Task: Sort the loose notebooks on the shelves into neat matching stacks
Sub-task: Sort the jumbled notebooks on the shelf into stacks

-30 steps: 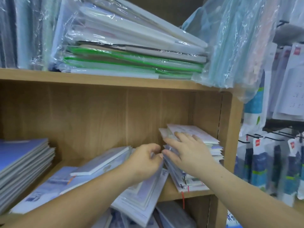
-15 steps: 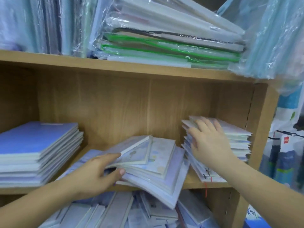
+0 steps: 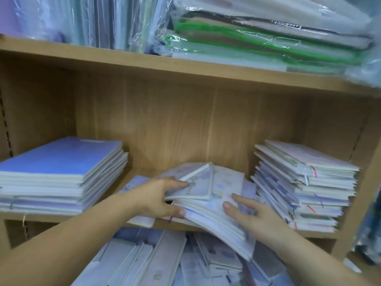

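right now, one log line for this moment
left hand grips middle pile | right hand rests flat on it | pile overhangs shelf

Plastic-wrapped folders (image 3: pixel 86 19) stand at upper left; green-edged pouches (image 3: pixel 257 44) lie stacked at upper right; blurred packets (image 3: pixel 369 234) at lower right

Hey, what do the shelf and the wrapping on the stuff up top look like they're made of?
Shelf: probably wood or wood-grain laminate, matte tan, showing grain streaks. Wrapping: thin clear plastic film, glossy, judging by crinkles and white glare.
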A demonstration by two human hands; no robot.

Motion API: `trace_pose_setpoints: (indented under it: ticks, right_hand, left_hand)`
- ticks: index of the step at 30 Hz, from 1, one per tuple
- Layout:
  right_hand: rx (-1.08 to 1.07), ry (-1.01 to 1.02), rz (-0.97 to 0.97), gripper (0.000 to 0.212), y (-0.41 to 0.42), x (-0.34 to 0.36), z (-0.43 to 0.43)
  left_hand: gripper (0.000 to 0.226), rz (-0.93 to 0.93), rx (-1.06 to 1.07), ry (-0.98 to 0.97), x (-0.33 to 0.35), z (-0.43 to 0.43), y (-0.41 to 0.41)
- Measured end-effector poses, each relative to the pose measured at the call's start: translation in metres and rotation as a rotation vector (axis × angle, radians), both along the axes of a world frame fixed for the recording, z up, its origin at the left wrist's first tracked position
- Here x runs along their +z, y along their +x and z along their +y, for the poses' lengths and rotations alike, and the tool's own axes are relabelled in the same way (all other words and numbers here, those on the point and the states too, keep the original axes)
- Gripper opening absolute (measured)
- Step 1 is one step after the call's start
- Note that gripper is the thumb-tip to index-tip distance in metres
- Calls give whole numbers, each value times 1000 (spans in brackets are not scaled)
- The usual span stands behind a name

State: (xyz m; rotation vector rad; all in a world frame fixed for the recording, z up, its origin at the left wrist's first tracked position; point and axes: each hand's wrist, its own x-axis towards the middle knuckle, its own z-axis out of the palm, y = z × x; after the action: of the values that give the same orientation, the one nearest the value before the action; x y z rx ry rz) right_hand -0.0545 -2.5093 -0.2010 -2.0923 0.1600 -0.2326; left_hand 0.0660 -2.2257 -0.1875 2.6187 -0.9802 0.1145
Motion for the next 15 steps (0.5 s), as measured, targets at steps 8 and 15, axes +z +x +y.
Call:
trace_pose_setpoints:
  ticks: [8,15]
  right_hand:
    - [-156,-91,-56,70,22,-10,12]
    - [-35,-325,-33,72,36,2,35]
  left_hand:
    - [72,-180,-25,251,6,13,14]
    - [57,-256,14,149,15,57,7]
